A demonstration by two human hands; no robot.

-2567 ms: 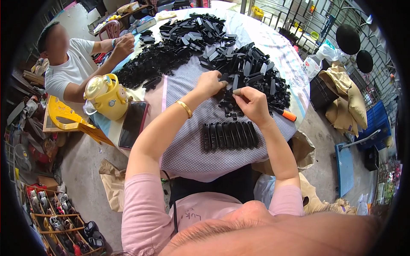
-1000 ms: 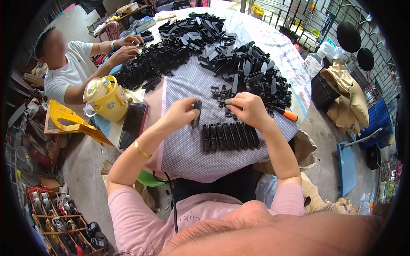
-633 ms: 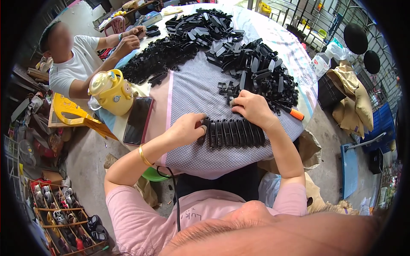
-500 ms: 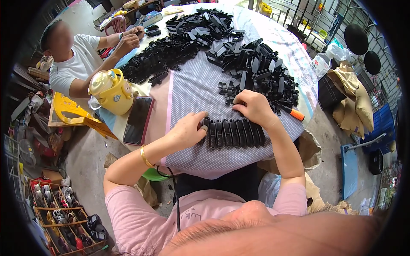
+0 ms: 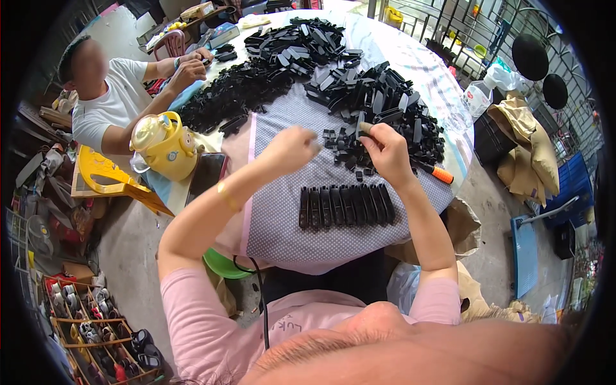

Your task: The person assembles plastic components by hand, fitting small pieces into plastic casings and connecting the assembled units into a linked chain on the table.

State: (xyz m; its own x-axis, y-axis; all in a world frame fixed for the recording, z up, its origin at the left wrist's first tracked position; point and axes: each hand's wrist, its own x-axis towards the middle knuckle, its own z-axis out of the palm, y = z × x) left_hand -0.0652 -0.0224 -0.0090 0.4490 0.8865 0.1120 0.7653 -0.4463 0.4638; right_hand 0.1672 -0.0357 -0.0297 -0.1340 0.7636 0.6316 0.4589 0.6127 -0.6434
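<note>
A side-by-side row of long black plastic pieces (image 5: 347,206) lies on the dotted cloth in front of me. My left hand (image 5: 290,151) is above the cloth, beyond the row's left end; its curled fingers are smeared by motion, and anything in them is hidden. At the near edge of a heap of black plastic parts (image 5: 401,106), my right hand (image 5: 389,149) pinches a slim black plastic piece (image 5: 360,124) between thumb and fingers. Small black clips (image 5: 346,157) lie scattered between the two hands.
More black parts (image 5: 292,48) are heaped across the far table. An orange-handled tool (image 5: 443,174) lies right; a yellow jug (image 5: 165,147) and phone (image 5: 206,176) stand and lie left. A co-worker in a white shirt (image 5: 119,86) handles parts at the far left.
Both hands have left the row of black pieces and moved away from me toward the heap. My right hand now pinches a piece there. The row stays in place.
</note>
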